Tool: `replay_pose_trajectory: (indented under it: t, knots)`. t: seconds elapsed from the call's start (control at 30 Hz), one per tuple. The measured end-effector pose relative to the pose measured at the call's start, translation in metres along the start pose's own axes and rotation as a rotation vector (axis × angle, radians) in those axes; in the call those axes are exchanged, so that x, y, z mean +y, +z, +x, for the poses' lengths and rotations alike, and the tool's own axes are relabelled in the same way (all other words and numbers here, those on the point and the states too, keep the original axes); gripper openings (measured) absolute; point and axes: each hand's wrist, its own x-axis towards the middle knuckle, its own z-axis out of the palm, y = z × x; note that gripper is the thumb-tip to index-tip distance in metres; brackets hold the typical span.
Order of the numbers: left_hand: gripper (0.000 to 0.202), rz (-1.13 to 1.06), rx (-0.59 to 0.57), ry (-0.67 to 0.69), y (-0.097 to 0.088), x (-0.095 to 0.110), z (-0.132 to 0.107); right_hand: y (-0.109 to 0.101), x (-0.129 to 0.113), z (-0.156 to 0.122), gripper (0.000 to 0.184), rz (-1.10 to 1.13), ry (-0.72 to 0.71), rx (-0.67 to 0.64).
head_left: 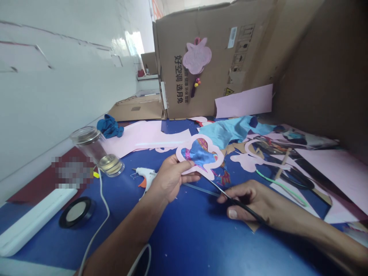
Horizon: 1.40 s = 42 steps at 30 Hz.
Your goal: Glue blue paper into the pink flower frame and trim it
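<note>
My left hand [169, 178] pinches a pink foam cut-out [200, 155] shaped like a flower frame, with shiny blue patterned fabric in its middle. It is held just above the blue table [186, 234]. My right hand [255, 205] is closed round black scissors [230, 197], whose thin blades point up-left toward the lower edge of the cut-out. A white glue gun [146, 177] lies on the table just left of my left hand.
A glass jar [96, 150] lies tipped at the left, with its black lid [76, 212] and a white cord [100, 214] nearby. Pink foam sheets [143, 136], blue cloth [230, 130] and scraps cover the far table. A cardboard box [218, 57] with a pink ornament [197, 57] stands behind.
</note>
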Motion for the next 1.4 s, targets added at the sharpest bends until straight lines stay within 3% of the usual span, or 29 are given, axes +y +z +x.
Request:
replay_pose_trajectory:
  t: [1.4]
  knots:
    - [0.016,0.001,-0.026,0.009,-0.0019,-0.0033,0.0014,-0.0023,0.0063,-0.0003,0.045,-0.018,-0.002,0.009]
